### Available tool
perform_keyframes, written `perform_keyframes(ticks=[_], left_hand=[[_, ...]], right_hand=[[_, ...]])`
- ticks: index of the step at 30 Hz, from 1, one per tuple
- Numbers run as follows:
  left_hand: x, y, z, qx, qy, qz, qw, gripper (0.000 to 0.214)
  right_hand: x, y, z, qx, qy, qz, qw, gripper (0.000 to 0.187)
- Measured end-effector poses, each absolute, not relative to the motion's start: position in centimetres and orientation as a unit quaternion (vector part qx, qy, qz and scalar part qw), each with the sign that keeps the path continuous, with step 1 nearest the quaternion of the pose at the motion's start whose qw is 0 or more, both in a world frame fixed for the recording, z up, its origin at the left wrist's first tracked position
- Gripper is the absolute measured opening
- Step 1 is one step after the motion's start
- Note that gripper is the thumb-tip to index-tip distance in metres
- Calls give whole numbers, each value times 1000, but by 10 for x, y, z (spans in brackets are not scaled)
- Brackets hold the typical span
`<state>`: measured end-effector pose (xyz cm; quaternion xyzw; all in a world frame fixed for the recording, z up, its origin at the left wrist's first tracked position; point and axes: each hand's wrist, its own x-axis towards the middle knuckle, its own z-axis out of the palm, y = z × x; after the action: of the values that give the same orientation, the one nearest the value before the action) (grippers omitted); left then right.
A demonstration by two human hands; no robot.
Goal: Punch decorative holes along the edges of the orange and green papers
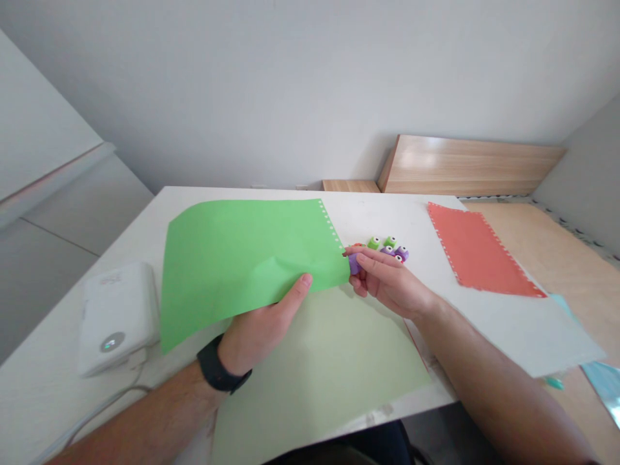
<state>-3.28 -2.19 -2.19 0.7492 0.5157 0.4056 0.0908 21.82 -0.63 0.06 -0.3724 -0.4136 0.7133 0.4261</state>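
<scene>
My left hand [264,326] grips the near edge of a bright green paper sheet [242,255], thumb on top, lifting it off the white table [508,316]. A row of small punched holes runs along the sheet's right edge. My right hand [387,278] is closed on a small purple paper punch [353,263] set against that right edge near its lower corner. Several little green and purple punches [390,248] sit on the table just beyond my right hand.
A pale green sheet [329,368] lies under my hands at the table's front. A red sheet [477,252] with punched edges lies to the right. A white box device [119,313] with a cable stands at the left. Wooden boards [465,165] lean behind.
</scene>
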Motion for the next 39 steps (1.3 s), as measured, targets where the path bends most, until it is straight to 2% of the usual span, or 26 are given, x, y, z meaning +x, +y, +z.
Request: perform_keyframes(ticks=[6,14,18,24,27,39], left_hand=[[-31,-22,-18,747,515,410,94,43],[-31,-22,-17,754,507,410,75,43],[-33,-22,-20,766,506,388,83,37],[-33,-23,-20,756,515,394,86,42],[-33,-23,-21,760,514,389,81,36],[-33,-24,-21,770,502,388,72,38]], right_hand=[[219,-5,2,-365,-421,702,444,22],[218,-7,3,-368,-420,708,433,35],[217,-7,4,-368,-407,714,435,30],[215,-7,5,-380,-410,688,463,30],[215,-6,5,-383,-412,679,472,31],[216,-7,7,-378,-417,691,454,28]])
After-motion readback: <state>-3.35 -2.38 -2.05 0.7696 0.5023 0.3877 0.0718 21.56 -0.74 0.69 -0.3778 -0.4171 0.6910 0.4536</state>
